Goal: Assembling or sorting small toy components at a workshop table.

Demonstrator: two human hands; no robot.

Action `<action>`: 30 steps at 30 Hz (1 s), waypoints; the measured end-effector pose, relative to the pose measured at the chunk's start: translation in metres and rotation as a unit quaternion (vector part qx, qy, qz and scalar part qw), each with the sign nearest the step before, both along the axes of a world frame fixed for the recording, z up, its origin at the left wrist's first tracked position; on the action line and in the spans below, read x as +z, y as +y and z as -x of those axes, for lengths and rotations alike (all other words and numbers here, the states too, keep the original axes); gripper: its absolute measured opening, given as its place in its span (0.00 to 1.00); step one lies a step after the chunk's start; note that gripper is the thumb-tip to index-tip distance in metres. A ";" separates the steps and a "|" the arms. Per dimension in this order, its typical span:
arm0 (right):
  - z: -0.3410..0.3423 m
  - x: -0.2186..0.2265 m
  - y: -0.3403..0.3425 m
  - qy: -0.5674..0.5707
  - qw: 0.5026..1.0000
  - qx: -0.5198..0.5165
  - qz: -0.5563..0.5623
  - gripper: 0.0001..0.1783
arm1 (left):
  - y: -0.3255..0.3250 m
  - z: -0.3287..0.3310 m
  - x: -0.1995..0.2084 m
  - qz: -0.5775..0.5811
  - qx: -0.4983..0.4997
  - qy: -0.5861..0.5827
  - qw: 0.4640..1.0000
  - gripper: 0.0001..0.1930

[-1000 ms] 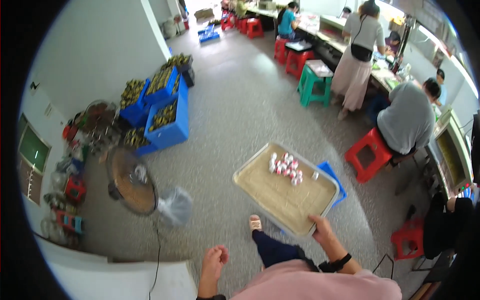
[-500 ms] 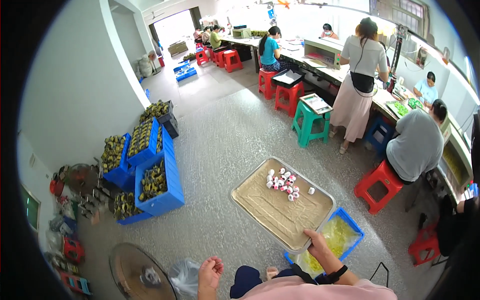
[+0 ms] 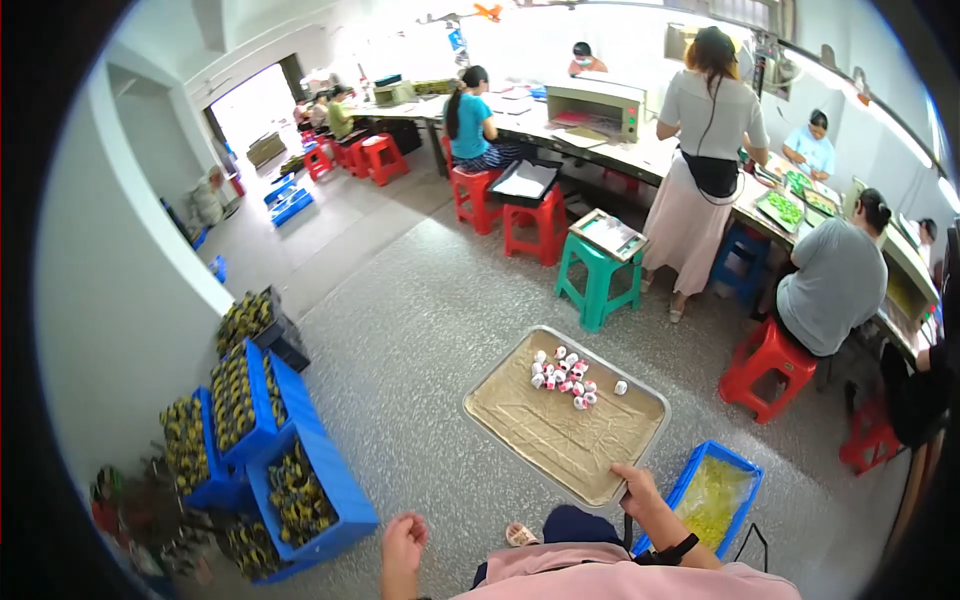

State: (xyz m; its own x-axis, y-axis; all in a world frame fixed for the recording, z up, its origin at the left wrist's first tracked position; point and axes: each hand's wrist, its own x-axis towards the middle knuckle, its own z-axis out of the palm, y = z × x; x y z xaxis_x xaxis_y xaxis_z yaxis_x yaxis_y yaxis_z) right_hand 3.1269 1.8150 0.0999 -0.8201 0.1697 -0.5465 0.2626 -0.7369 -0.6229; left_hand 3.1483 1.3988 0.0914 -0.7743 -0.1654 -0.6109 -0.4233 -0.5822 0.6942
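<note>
My right hand (image 3: 640,492) grips the near right edge of a shallow metal tray (image 3: 478,408), thumb on top and fingers underneath. Brown paper or film lines the tray. Toward its far side lies a loose cluster of small white pieces (image 3: 562,375) with pink and dark marks, and one white piece (image 3: 621,388) sits apart to the right. My left hand (image 3: 405,540) hangs free left of the tray, its fingers loosely curled and nothing seen in them. A dark band circles my right wrist.
On the left stand blue crates (image 3: 345,505) of yellow-and-black parts. A blue bin (image 3: 752,500) with yellow-green pieces is by my right arm. A green stool (image 3: 597,290) and red stools (image 3: 770,370) line the workbench, where a standing person (image 3: 705,180) and several seated people work.
My view has turned and moved forward; the crates now sit lower left and the floor fan is out of sight. The tray stays in my right hand. One foot has stepped forward.
</note>
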 end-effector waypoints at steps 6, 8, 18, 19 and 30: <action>0.108 -0.019 0.002 0.002 0.997 -0.072 -0.003 0.23 | 0.044 0.244 0.048 0.024 -0.201 0.077 0.976 0.07; 0.150 -0.021 0.009 -0.002 0.996 -0.089 0.001 0.23 | 0.069 0.311 0.057 0.033 -0.240 0.086 0.966 0.07; 0.400 -0.019 0.061 0.007 0.989 -0.148 0.024 0.26 | 0.132 0.557 0.057 -0.027 -0.299 0.012 0.954 0.07; 0.423 -0.018 0.068 0.009 0.986 -0.162 0.031 0.26 | 0.136 0.578 0.057 -0.030 -0.296 0.007 0.955 0.07; 0.688 -0.030 0.117 0.022 0.974 -0.227 0.014 0.27 | 0.150 0.865 0.035 -0.078 -0.208 -0.027 0.975 0.08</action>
State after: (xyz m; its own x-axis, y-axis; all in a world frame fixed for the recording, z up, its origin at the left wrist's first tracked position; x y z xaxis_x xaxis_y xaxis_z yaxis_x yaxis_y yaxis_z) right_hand 2.4387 1.9318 0.0703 -0.6865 0.5056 -0.5225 -0.1204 -0.7877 -0.6041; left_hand 2.2836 1.5485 0.1263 -0.7202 0.2550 -0.6452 -0.6792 -0.4488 0.5808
